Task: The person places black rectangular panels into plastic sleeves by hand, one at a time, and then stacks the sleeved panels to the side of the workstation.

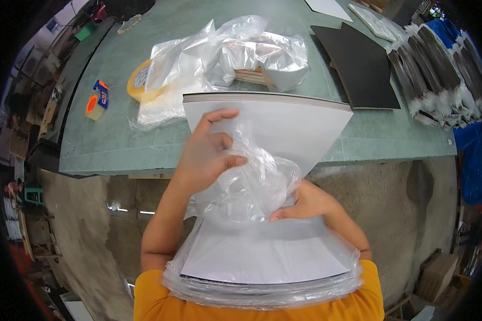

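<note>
A stack of white sheets or boards [284,120] leans against the front edge of the table, its layered top edge facing away from me. Its lower part, near my chest, sits inside a clear plastic bag [262,291]. Bunched plastic from the bag gathers across the middle of the stack. My left hand [206,152] is closed on the bunched plastic, thumb and bent fingers pinching it, while the index finger reaches up over the white face. At the stack's right side my right hand [305,203] grips the plastic, thumb on top; its other fingers are mostly hidden.
On the green table [160,150] lie crumpled clear plastic bags [198,59], a yellow tape roll [139,80] and an orange-and-blue tape dispenser [98,100]. Black boards [359,67] lie on the right, beside plastic-wrapped dark bundles [434,69]. Cartons [436,275] stand on the floor at right.
</note>
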`<action>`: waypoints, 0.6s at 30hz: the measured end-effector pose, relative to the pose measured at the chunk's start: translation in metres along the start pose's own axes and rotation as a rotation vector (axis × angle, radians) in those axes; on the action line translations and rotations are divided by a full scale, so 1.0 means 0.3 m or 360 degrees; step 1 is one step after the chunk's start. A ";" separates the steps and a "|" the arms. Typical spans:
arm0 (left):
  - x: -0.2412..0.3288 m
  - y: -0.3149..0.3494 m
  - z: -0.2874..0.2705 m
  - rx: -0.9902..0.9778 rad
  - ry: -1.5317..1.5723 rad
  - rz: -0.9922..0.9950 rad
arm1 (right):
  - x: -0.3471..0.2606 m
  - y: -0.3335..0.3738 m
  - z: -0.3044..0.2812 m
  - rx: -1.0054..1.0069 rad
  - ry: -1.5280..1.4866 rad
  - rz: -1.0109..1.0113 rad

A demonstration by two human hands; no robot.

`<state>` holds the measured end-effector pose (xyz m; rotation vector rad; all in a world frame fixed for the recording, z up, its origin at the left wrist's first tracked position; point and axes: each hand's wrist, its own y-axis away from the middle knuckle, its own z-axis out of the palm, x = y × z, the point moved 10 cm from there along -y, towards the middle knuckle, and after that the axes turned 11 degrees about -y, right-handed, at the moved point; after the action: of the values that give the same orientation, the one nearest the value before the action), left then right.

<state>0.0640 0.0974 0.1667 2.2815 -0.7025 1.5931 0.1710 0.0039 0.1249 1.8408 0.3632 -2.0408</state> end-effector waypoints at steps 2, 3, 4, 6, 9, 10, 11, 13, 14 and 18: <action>-0.009 0.012 0.022 -0.0064 -0.0195 0.0024 | -0.059 0.020 -0.056 0.0240 -0.0177 -0.0165; -0.013 0.015 0.029 -0.0085 -0.0245 0.0011 | -0.059 0.029 -0.083 0.0308 -0.0249 -0.0105; -0.022 0.017 0.036 -0.0085 -0.0199 -0.0057 | -0.059 0.041 -0.113 0.0376 -0.0321 -0.0046; 0.013 0.017 0.037 -0.0031 -0.0322 0.0066 | -0.067 0.049 -0.134 0.0434 -0.0383 0.0014; 0.116 0.032 0.076 -0.0010 -0.0534 0.0441 | -0.067 0.040 -0.137 0.0441 -0.0287 0.0098; 0.150 0.047 0.128 -0.0102 -0.0413 0.0421 | -0.048 0.034 -0.136 0.0465 -0.0216 0.0183; 0.147 0.057 0.154 -0.0184 -0.0378 0.0388 | -0.026 0.031 -0.134 0.0488 -0.0145 0.0269; 0.110 0.077 0.190 -0.0329 -0.0397 0.0310 | -0.007 0.017 -0.132 0.0526 -0.0572 0.0067; 0.069 0.081 0.196 -0.0396 -0.0452 0.0268 | 0.011 0.012 -0.140 0.0542 -0.0784 -0.0039; -0.114 0.132 -0.256 0.0513 -0.0012 -0.0034 | 0.097 0.141 -0.310 0.0857 -0.1530 -0.0081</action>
<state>-0.0280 0.1086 0.1601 2.5056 -0.4467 1.8003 0.2703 0.0026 0.0877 0.8297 -0.4423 -2.9329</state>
